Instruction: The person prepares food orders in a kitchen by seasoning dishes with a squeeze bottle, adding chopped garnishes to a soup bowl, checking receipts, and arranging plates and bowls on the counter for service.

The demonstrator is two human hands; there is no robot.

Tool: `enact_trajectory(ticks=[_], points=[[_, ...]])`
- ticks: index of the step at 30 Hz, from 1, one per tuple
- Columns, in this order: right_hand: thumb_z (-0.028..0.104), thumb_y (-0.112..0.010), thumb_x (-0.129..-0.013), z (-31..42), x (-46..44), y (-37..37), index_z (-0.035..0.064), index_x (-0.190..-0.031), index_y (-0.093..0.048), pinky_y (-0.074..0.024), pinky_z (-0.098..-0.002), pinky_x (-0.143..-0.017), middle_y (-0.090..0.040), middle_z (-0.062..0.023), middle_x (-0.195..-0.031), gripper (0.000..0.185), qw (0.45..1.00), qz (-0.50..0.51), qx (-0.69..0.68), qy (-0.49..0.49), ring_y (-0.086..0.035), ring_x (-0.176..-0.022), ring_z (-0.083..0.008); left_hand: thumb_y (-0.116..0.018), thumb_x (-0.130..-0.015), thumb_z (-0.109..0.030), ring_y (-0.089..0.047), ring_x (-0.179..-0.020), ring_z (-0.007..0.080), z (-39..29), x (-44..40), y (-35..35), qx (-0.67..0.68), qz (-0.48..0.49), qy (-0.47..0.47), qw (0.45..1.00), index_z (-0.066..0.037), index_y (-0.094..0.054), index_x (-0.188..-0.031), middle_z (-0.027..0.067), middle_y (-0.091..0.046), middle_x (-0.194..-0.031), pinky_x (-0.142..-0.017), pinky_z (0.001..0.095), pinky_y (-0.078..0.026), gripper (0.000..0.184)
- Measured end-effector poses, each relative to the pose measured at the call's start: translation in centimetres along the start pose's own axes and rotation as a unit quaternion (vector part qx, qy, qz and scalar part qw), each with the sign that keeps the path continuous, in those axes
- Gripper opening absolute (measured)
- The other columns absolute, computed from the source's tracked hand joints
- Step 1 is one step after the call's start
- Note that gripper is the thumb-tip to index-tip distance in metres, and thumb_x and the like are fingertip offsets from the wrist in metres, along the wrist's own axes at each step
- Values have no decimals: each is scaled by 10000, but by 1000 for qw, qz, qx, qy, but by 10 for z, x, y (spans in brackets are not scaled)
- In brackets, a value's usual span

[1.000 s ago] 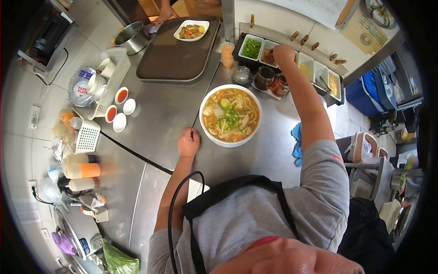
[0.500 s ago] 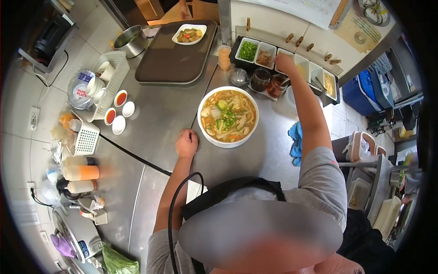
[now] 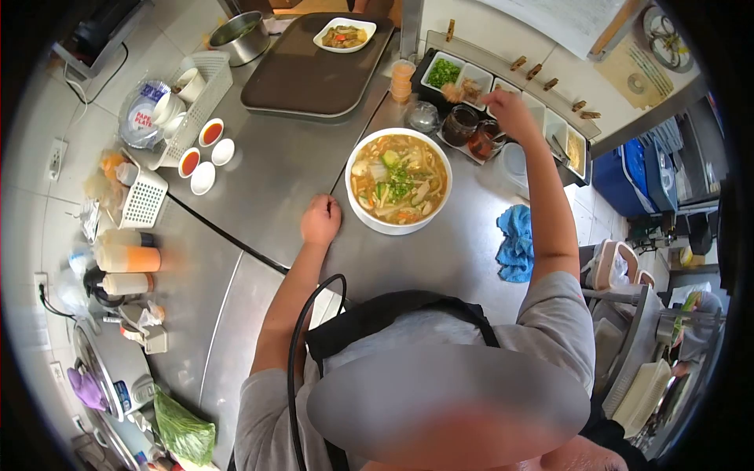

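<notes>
My left hand [image 3: 321, 220] rests on the steel counter with its fingers curled in, left of a large white bowl [image 3: 356, 206]. That bowl is full of noodle soup [image 3: 399, 180] with vegetables and chopped green onion on top. My right hand [image 3: 510, 111] is over the row of topping containers, fingers drawn together and pointing left; what they hold, if anything, is hidden. Just left of its fingertips a blurred tan clump [image 3: 452, 93] shows by the tray of brown flaky topping [image 3: 473, 82]. Chopped green onion [image 3: 443, 72] fills the tray at the row's left end.
Two dark jars [image 3: 459, 124] stand before the topping row, near stacked orange cups [image 3: 402, 81]. A blue cloth [image 3: 514, 243] lies at right. A brown tray [image 3: 306, 78] carries a white dish of food [image 3: 345, 35]. Small sauce cups [image 3: 211, 133] and squeeze bottles [image 3: 128, 259] are leftward.
The view has shifted slightly. My right hand has lifted out from the topping trays, and the tan clump now shows left of its fingers. My left hand keeps its place on the counter.
</notes>
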State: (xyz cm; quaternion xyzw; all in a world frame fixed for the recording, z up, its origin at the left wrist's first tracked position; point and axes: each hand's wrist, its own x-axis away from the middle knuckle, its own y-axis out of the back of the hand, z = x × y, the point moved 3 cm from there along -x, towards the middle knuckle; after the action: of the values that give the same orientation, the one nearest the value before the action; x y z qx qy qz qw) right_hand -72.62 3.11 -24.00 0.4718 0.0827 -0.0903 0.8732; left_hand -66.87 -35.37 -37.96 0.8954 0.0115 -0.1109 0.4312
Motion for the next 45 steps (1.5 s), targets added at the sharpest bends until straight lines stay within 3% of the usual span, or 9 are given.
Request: enact_trajectory(ticks=[3,9,12,19,23,25,29,34,45], points=[[41,-417,-717,60,33,-14,54,-824,-591,-430,-354,-687,-574,-147,-812,204,987,139,47,65,-548,-776,-288,-505,-714,-164,-546,-678,240,0,1,-1,36,18,-1,999,-89,-522,-792,60,-544,-781,-594,340,-441,109],[25,-437,-693,49,5,-1,56,-818,-577,-442,-370,-683,-570,-149,-836,190,978,-46,201,10,-549,-781,-299,-505,-697,-131,-491,-875,272,-15,-19,-2,5,43,-35,998,-120,-448,-1052,98,-442,-1064,-687,357,-426,360],[41,-433,-709,-2,-31,0,42,-843,-575,-449,-374,-692,-567,-164,-871,195,953,-53,290,-66,-555,-791,-303,-493,-696,-127,-402,-1005,304,-9,-50,-23,16,-8,-169,985,-134,-417,-1127,109,-376,-1163,-781,393,-372,438],[122,-432,-727,-18,-50,-20,22,-808,-585,-459,-396,-680,-574,-172,-890,200,919,-22,374,-119,-571,-791,-300,-550,-665,-319,-314,-1094,298,-2,-77,-41,-166,127,-202,957,-180,-481,-1098,48,-336,-1235,-825,446,-296,460],[172,-464,-737,21,-15,-8,0,-785,-577,-448,-366,-593,-590,-162,-746,212,975,-93,202,-2,-575,-674,-272,-513,-713,-256,-298,-1112,286,1,-79,-40,-118,121,-212,963,-228,-480,-1096,39,-352,-1228,-871,433,-266,385],[220,-508,-756,42,48,-16,-1,-792,-558,-437,-297,-506,-557,-88,-633,230,986,58,-99,-122,-560,-549,-169,-496,-731,-262,-277,-1128,285,-1,-85,-41,-134,157,-248,947,-219,-480,-1098,50,-330,-1245,-891,409,-248,370],[326,-456,-804,19,130,-75,61,-1103,-399,-477,-327,-535,-533,-98,-933,403,871,192,-343,-294,-576,-670,-217,-476,-744,-262,-260,-1144,268,-10,-87,-33,-163,212,-252,930,-206,-465,-1118,58,-315,-1255,-900,392,-237,379],[428,-406,-815,20,157,-130,87,-1204,-307,-480,-383,-656,-484,-134,-1068,526,686,270,-610,-291,-564,-822,-280,-484,-729,-252,-270,-1141,237,-5,-75,-33,-156,163,-224,948,-191,-464,-1120,52,-329,-1245,-890,382,-252,396],[281,-398,-785,38,166,-124,113,-1098,-333,-494,-335,-571,-446,-93,-914,361,734,190,-562,-330,-568,-705,-242,-494,-737,-293,-270,-1136,263,-15,-70,-24,-195,223,-212,931,-217,-421,-1160,61,-297,-1267,-891,417,-256,436]])
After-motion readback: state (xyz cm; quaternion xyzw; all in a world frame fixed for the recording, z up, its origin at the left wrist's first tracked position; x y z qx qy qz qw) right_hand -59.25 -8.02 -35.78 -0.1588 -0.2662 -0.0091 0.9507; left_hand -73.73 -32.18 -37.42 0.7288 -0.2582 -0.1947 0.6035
